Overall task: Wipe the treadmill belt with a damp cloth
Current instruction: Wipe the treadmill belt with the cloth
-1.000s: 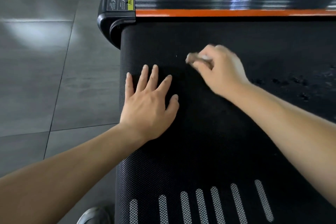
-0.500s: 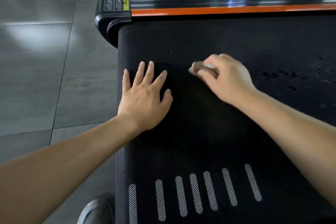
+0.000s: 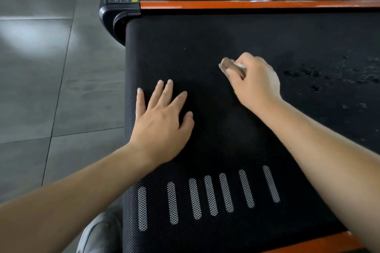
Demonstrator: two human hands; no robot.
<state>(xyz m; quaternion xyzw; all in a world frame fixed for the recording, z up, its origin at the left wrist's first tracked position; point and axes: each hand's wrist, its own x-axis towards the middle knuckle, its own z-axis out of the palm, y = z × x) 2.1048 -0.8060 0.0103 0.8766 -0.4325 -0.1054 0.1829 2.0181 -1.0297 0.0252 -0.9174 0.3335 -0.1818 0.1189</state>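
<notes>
The left hand lies flat on the treadmill belt, fingers spread, holding nothing. Farther off, at its one o'clock, the right hand has its grip curled tight round the cloth, which peeks out at the fist's eleven o'clock.

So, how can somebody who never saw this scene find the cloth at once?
Start at the wide black treadmill belt below the orange strip. Two hands rest on it. The cloth is the small brownish-white wad sticking out of the curled right hand; the left hand lies flat and holds nothing.
</notes>
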